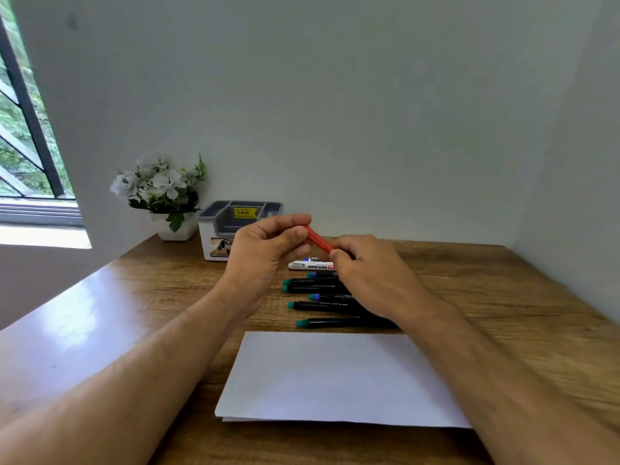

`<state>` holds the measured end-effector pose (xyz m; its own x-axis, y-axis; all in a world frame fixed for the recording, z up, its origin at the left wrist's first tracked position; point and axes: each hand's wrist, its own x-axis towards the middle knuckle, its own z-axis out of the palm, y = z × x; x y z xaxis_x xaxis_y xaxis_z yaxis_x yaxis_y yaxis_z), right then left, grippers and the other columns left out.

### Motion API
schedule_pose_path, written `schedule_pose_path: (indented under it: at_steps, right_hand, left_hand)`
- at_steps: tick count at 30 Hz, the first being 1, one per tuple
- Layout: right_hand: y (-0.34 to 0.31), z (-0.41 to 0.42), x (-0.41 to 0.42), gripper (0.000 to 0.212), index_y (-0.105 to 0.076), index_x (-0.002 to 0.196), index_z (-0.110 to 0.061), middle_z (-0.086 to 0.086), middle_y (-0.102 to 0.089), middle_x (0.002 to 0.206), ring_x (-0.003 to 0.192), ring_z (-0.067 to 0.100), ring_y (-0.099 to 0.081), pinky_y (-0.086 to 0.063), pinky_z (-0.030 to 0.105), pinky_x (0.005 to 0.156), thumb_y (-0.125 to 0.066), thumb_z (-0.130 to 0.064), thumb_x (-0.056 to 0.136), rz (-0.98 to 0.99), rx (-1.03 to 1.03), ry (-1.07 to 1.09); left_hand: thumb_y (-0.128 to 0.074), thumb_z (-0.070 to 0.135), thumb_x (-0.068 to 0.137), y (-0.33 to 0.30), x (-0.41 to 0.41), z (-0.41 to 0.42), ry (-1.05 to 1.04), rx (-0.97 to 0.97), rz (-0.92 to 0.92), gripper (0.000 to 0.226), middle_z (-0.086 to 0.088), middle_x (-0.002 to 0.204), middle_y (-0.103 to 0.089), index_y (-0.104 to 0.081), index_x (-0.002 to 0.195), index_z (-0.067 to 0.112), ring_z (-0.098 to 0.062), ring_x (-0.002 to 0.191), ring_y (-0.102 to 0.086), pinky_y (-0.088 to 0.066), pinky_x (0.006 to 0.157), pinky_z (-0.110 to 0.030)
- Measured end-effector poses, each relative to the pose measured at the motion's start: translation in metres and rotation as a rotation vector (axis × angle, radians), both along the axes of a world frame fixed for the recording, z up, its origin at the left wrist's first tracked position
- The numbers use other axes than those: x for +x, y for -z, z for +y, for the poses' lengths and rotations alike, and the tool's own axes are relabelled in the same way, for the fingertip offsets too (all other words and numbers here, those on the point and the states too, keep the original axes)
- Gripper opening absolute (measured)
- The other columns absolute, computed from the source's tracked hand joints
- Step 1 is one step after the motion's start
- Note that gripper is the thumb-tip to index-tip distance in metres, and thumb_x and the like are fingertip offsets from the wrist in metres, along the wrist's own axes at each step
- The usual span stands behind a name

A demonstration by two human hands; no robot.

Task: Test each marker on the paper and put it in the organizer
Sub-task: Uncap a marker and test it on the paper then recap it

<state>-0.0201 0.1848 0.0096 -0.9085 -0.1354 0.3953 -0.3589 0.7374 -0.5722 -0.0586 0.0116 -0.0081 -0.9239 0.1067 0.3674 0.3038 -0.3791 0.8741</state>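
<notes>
Head view. One red marker (318,239) is held in the air above the wooden desk (503,290), between both hands and just in front of the organizer. The left hand (265,250) pinches its upper end between thumb and curled fingers. The right hand (365,263) grips its lower end, fingers curled round it. Only the middle of the barrel shows between the two grips, tilted down to the right.

On the desk below the hands lie one white whiteboard marker (310,265) and six black markers (322,306), side by side, caps to the left: four green, two blue. Their right ends are hidden by the right hand.

One sheet of white paper (335,377) lies nearest the person. One grey-and-white organizer (240,226) stands at the wall, beside one pot of white flowers (161,193).
</notes>
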Motion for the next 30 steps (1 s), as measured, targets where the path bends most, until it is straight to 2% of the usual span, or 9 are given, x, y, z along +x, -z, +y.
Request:
schedule_pose_path:
  at_steps: [4, 7, 9, 13, 17, 22, 25, 28, 30]
  right_hand:
    - [-0.002, -0.003, 0.003, 0.034, -0.074, 0.085, -0.018, -0.002, -0.047, 0.055, 0.036, 0.004, -0.035, -0.028, 0.018, 0.037, -0.047, -0.031, 0.102, -0.226, -0.396, -0.137]
    - [-0.004, -0.004, 0.008, 0.039, -0.075, 0.082, -0.019, -0.002, -0.038, 0.056, 0.039, 0.007, -0.025, -0.021, 0.019, 0.035, -0.047, -0.034, 0.104, -0.315, -0.562, -0.238]
    - [-0.006, -0.003, 0.010, 0.041, -0.075, 0.078, -0.023, -0.002, -0.035, 0.056, 0.042, 0.009, -0.022, -0.019, 0.020, 0.037, -0.047, -0.037, 0.104, -0.344, -0.596, -0.268]
    - [-0.011, 0.000, 0.012, 0.042, -0.075, 0.075, -0.021, -0.003, -0.037, 0.053, 0.041, 0.009, -0.024, -0.019, 0.021, 0.037, -0.049, -0.039, 0.103, -0.362, -0.612, -0.275]
    - [-0.013, 0.001, 0.010, 0.044, -0.074, 0.072, -0.021, -0.006, -0.038, 0.047, 0.038, 0.010, -0.024, -0.020, 0.020, 0.036, -0.053, -0.047, 0.100, -0.380, -0.608, -0.230]
    - [-0.006, 0.000, 0.009, 0.046, -0.077, 0.077, -0.018, -0.007, -0.036, 0.048, 0.039, 0.009, -0.023, -0.019, 0.020, 0.037, -0.055, -0.053, 0.097, -0.431, -0.649, -0.227]
    - [0.000, -0.002, 0.008, 0.044, -0.079, 0.090, -0.014, -0.004, -0.046, 0.050, 0.038, 0.009, -0.029, -0.023, 0.020, 0.037, -0.051, -0.047, 0.101, -0.462, -0.713, -0.182]
    - [0.005, -0.006, 0.009, 0.031, -0.072, 0.105, -0.010, 0.001, -0.060, 0.057, 0.039, 0.009, -0.038, -0.029, 0.021, 0.035, -0.049, -0.031, 0.104, -0.491, -0.796, -0.152]
    - [0.008, -0.012, 0.010, 0.019, -0.066, 0.114, -0.014, 0.004, -0.068, 0.065, 0.040, 0.009, -0.042, -0.032, 0.021, 0.035, -0.051, -0.019, 0.103, -0.483, -0.839, -0.173]
  left_hand:
    - [-0.066, 0.011, 0.080, -0.004, 0.003, 0.004, 0.141, 0.134, -0.068, 0.027, -0.014, 0.098, -0.075, -0.077, 0.104, 0.010, -0.019, 0.085, -0.073, -0.059, 0.069, -0.020]
    - [-0.063, 0.012, 0.085, -0.008, 0.005, 0.005, 0.226, 0.154, -0.039, 0.028, -0.014, 0.107, -0.073, -0.074, 0.111, 0.009, -0.021, 0.094, -0.071, -0.059, 0.075, -0.026]
    - [-0.062, 0.012, 0.086, -0.010, 0.007, 0.006, 0.254, 0.185, -0.026, 0.026, -0.016, 0.109, -0.072, -0.074, 0.110, 0.008, -0.023, 0.100, -0.071, -0.058, 0.077, -0.027]
    - [-0.060, 0.010, 0.085, -0.012, 0.010, 0.008, 0.255, 0.234, -0.042, 0.021, -0.016, 0.106, -0.073, -0.074, 0.102, 0.007, -0.024, 0.098, -0.072, -0.059, 0.074, -0.028]
    - [-0.060, 0.010, 0.085, -0.015, 0.010, 0.007, 0.246, 0.273, -0.021, 0.019, -0.016, 0.103, -0.074, -0.074, 0.099, 0.007, -0.025, 0.099, -0.072, -0.059, 0.078, -0.030]
    - [-0.060, 0.011, 0.088, -0.014, 0.007, 0.008, 0.195, 0.296, 0.006, 0.018, -0.014, 0.100, -0.073, -0.069, 0.102, 0.006, -0.026, 0.102, -0.071, -0.058, 0.080, -0.030]
    - [-0.054, 0.011, 0.093, -0.023, 0.001, -0.004, 0.070, 0.296, 0.008, 0.015, -0.011, 0.095, -0.074, -0.066, 0.103, 0.006, -0.024, 0.099, -0.072, -0.058, 0.078, -0.030]
    - [-0.048, 0.007, 0.100, -0.032, -0.003, -0.020, -0.011, 0.143, -0.060, 0.017, -0.011, 0.091, -0.074, -0.065, 0.101, 0.006, -0.024, 0.096, -0.073, -0.060, 0.076, -0.030]
    - [-0.047, 0.006, 0.101, -0.031, -0.003, -0.025, -0.027, 0.007, -0.124, 0.019, -0.011, 0.090, -0.074, -0.065, 0.101, 0.006, -0.024, 0.093, -0.074, -0.060, 0.073, -0.030]
